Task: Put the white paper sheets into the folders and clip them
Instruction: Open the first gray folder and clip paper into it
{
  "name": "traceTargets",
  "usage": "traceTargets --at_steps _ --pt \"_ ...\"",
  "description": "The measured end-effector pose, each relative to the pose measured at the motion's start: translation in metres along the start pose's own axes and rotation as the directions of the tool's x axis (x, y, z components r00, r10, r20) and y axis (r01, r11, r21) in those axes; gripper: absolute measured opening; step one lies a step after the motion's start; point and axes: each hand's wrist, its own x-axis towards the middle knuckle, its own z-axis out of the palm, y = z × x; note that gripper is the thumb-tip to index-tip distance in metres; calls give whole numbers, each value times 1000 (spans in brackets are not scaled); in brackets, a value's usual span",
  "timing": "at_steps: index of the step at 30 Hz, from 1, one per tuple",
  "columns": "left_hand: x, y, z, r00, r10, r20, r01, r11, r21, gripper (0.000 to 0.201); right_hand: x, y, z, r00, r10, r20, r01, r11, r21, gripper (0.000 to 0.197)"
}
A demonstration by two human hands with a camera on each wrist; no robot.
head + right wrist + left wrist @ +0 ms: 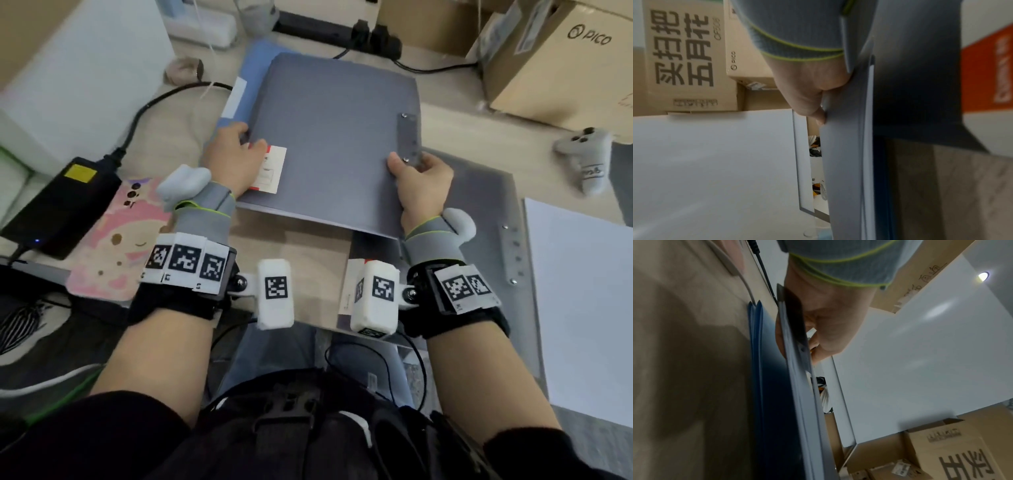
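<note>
A closed grey folder (329, 137) is held above the desk between both hands, over a blue folder (253, 61) lying farther back. My left hand (236, 154) grips its left edge beside a red-and-white label (274, 171); in the left wrist view the fingers (818, 331) pinch the folder's edge (797, 369). My right hand (421, 181) grips the right edge by the riveted clip strip (407, 140), thumb on top; the right wrist view shows the thumb (818, 110) on the cover (842, 162). A second grey folder (479, 222) lies below at the right. White paper sheets (589, 308) lie at the right.
A black power adapter (65, 202) with cable and a pink notebook (113, 246) sit at the left. Cardboard boxes (561, 58) and a grey controller (589, 161) stand at the back right. A power strip (342, 31) lies at the back, a white box (82, 68) back left.
</note>
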Motion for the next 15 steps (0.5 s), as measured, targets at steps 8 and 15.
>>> traceTargets --at_steps 8,15 --pt "50 -8 -16 995 -15 -97 19 999 38 42 21 -10 49 992 46 114 -33 993 -112 40" --pt "78 -14 -18 991 -9 -131 18 997 69 40 28 -11 65 989 52 136 -27 983 -182 48"
